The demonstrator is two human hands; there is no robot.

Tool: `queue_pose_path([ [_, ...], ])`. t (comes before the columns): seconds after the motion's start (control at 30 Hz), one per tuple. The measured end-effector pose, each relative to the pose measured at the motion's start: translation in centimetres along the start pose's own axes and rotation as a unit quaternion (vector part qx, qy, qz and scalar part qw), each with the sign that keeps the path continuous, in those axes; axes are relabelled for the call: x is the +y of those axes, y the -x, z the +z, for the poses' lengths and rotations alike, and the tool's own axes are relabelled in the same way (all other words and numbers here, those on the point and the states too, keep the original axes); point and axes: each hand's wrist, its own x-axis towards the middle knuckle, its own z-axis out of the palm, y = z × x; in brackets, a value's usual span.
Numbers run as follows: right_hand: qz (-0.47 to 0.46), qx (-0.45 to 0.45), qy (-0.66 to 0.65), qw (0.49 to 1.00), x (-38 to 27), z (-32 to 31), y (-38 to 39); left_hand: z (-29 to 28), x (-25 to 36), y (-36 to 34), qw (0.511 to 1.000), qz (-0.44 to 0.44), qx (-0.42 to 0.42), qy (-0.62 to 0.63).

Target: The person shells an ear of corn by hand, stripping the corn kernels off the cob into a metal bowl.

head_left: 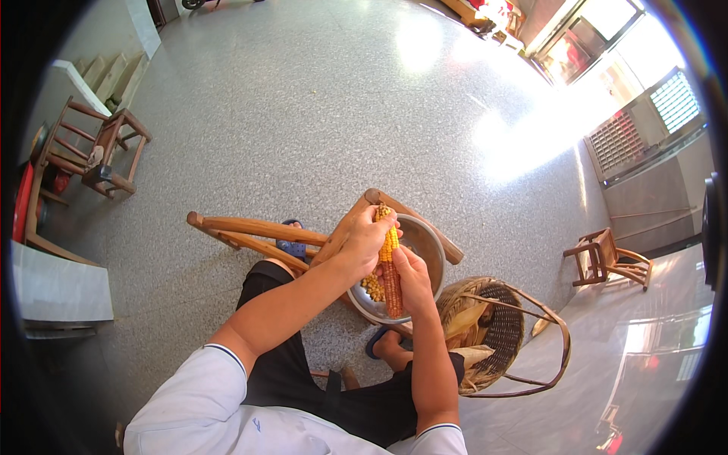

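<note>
Two hands grip one corn cob [390, 262] upright over a metal bowl [425, 243] so loosened kernels [371, 287] drop in: left hand [364, 239] closed round its yellow top, right hand [413, 277] clasping the bare lower part, wicker basket [497, 330] near right.

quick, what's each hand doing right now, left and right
Left hand: closed around the upper, still-yellow part of the corn cob.
Right hand: closed on the same cob lower down, over the metal bowl.
</note>
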Motion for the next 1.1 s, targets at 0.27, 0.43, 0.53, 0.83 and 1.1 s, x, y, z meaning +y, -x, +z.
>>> queue_pose_path([
  [0.27, 0.007, -0.013, 0.023, 1.000, -0.3, 0.1, 0.3, -0.4, 0.0, -0.2, 1.000, -0.014, -0.014, 0.006],
  [0.43, 0.002, -0.021, 0.033, 0.999, -0.3, -0.1, 0.5, -0.3, 0.1, -0.2, 0.999, -0.027, -0.013, 0.017],
  [0.53, 0.014, -0.028, 0.012, 0.999, -0.8, 0.3, 0.5, -0.5, 0.0, -0.4, 0.999, -0.018, -0.005, 0.037],
  [0.83, 0.028, -0.051, -0.120, 0.991, -0.7, -0.1, 0.1, -0.2, 0.4, -0.1, 0.999, -0.022, -0.010, 0.034],
  [1.1, -0.014, -0.035, 0.053, 0.998, 0.0, 0.2, 0.2, -0.4, 0.0, -0.4, 0.999, -0.007, -0.001, 0.032],
])
